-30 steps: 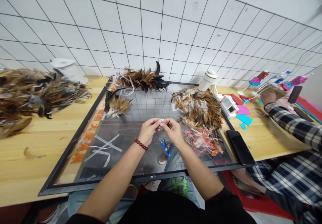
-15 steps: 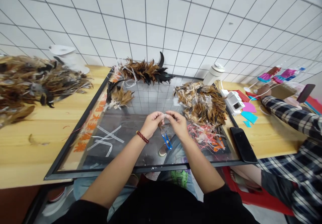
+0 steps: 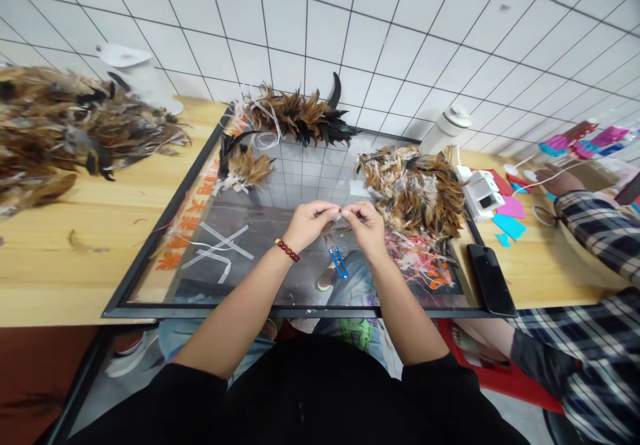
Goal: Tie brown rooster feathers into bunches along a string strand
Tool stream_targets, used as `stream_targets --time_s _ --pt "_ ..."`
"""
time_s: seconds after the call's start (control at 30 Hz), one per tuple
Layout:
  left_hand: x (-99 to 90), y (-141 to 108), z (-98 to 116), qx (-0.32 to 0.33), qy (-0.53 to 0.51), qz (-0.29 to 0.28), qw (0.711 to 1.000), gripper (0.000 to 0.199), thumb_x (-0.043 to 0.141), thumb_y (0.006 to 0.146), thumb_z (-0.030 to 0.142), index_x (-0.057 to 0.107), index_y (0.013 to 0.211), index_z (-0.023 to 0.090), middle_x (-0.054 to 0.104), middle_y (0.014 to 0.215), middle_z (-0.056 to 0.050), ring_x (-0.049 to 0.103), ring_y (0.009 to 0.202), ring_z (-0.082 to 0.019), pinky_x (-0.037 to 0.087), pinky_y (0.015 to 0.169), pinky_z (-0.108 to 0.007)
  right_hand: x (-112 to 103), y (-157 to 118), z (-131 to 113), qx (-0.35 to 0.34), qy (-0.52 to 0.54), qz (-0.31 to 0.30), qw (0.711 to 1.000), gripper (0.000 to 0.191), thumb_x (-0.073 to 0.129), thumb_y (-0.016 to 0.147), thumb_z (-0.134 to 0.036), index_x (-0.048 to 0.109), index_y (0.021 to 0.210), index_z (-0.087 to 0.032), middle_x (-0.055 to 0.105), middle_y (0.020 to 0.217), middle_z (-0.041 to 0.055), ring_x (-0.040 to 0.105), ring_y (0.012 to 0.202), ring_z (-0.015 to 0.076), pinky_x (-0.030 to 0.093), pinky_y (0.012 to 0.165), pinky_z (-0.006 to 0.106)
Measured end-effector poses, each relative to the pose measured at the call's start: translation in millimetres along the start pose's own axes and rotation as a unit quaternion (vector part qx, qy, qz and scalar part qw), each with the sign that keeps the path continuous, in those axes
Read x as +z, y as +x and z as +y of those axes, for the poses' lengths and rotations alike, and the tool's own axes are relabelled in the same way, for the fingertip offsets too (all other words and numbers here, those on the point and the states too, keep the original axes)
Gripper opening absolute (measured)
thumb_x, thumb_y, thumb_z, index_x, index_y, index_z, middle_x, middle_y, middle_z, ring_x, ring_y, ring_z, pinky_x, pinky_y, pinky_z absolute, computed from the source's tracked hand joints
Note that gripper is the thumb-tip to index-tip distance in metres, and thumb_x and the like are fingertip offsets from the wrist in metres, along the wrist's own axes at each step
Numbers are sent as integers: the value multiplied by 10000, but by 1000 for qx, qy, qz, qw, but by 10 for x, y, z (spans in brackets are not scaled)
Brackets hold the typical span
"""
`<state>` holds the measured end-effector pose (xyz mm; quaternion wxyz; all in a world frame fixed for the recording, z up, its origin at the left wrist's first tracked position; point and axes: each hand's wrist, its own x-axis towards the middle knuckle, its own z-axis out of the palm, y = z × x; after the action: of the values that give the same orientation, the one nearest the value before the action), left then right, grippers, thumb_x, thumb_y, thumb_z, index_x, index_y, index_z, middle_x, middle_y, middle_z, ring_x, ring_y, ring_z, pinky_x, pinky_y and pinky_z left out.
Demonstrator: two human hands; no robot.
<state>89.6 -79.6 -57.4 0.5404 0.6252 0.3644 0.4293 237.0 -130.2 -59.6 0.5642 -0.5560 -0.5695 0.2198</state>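
Note:
My left hand point(image 3: 311, 226) and my right hand point(image 3: 367, 228) meet above the glass pane point(image 3: 280, 238), fingertips pinched close together. Between them shows a small whitish bit, too small to name. Just below the hands lie blue thread snips point(image 3: 339, 262) on the glass. To the right sits a heap of brown feathers point(image 3: 415, 188), with a tangle of pink and white strings point(image 3: 420, 258) in front of it. White strips of tape point(image 3: 223, 248) lie crossed on the left. A small feather bunch point(image 3: 245, 168) rests farther back.
A long brown feather garland point(image 3: 300, 115) lies along the back edge. More feathers point(image 3: 75, 128) and a white spool point(image 3: 137, 75) stand left. At right are a white bottle point(image 3: 447, 128), a charger point(image 3: 483, 195), a phone point(image 3: 490, 278) and a co-worker's plaid sleeve point(image 3: 595, 218).
The whole view has shifted, so the table sits higher and a little to the right. Both hands stay pinched together over the glass, their fingertips slightly farther apart.

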Motion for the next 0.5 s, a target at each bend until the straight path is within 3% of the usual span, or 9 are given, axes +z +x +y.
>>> stream_targets --time_s 0.17,0.23,0.33,0.4,0.5 --pt "31 -31 -5 -40 9 -59 997 184 673 709 318 730 695 145 672 623 -26 570 593 -140 435 625 -256 -12 13 -1 -15 -34 -7 999 133 610 811 -306 692 770 -209 597 745 12 551 747 150 448 698 277" --pt "30 -17 -40 -45 0 -21 999 179 681 696 311 707 642 143 657 597 -24 553 574 -130 423 602 -246 -97 32 14 -33 -85 7 996 154 583 831 -311 693 859 -207 610 827 34 563 795 163 451 725 289" --pt "4 29 -101 -60 -39 94 993 176 707 666 319 700 645 144 671 635 -33 567 613 -134 430 618 -246 -292 55 37 -41 -232 12 972 194 523 865 -277 688 948 -216 617 928 60 560 887 193 420 792 323" --pt "-20 59 -123 -66 -77 153 983 182 730 638 321 702 668 144 682 674 -39 580 652 -136 443 647 -247 -402 52 38 -31 -330 -29 943 202 500 876 -249 696 924 -228 629 936 61 543 927 212 377 826 349" --pt "-43 80 -106 -73 -147 176 971 217 740 625 338 687 683 136 678 694 -46 590 648 -130 467 656 -258 -452 23 13 -41 -399 -126 907 188 523 870 -249 694 948 -248 638 983 59 507 974 229 327 834 363"
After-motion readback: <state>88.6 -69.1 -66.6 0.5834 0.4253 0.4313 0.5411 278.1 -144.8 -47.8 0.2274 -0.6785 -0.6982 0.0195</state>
